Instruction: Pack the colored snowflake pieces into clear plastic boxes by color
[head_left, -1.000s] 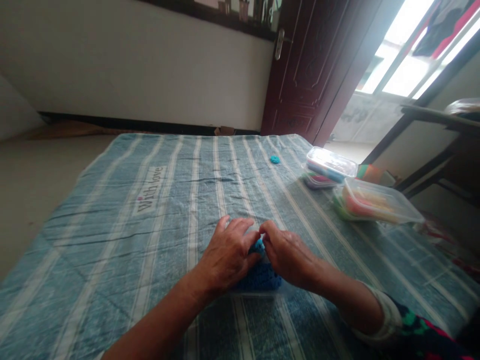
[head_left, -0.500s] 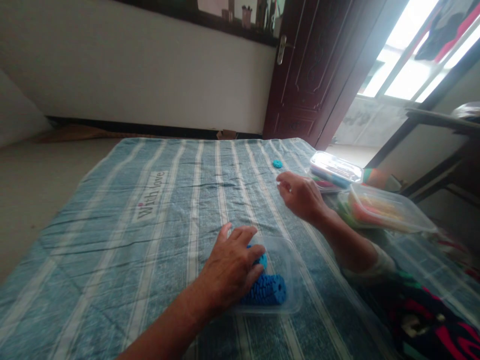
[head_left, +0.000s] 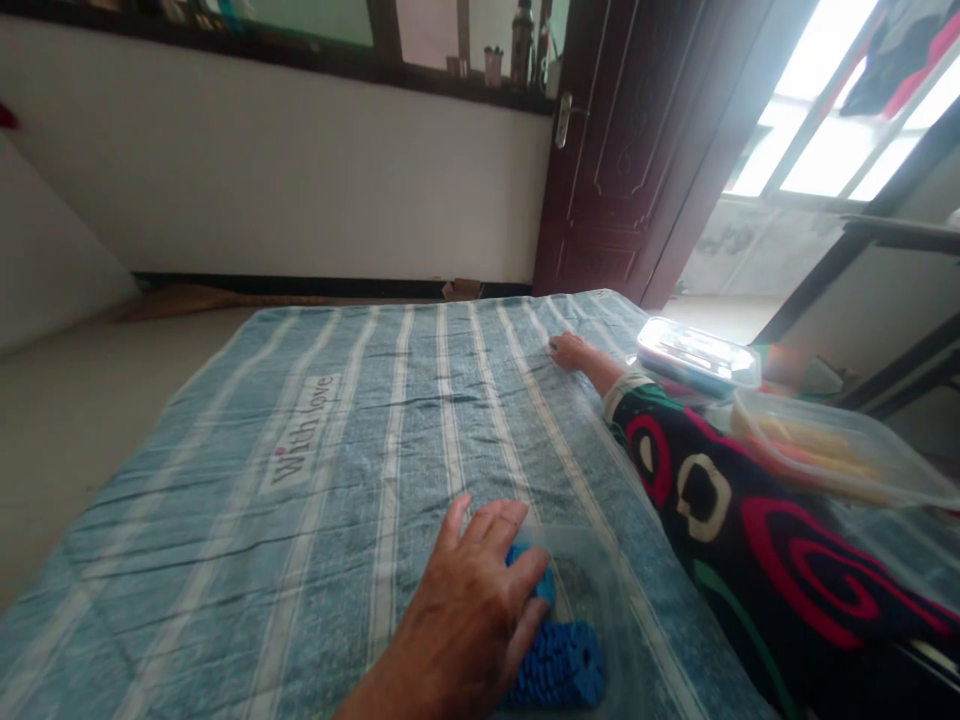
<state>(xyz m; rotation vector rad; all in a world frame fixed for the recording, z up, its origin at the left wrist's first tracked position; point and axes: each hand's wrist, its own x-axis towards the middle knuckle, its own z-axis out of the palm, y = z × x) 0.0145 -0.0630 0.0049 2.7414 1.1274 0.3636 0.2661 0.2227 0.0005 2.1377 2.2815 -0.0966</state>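
My left hand [head_left: 465, 625] lies open on a ridged blue roll [head_left: 555, 665] in a clear plastic tub [head_left: 592, 570], while my right hand [head_left: 571, 352] sits near the far edge of the striped cloth [head_left: 390, 520], its grip impossible to tell.
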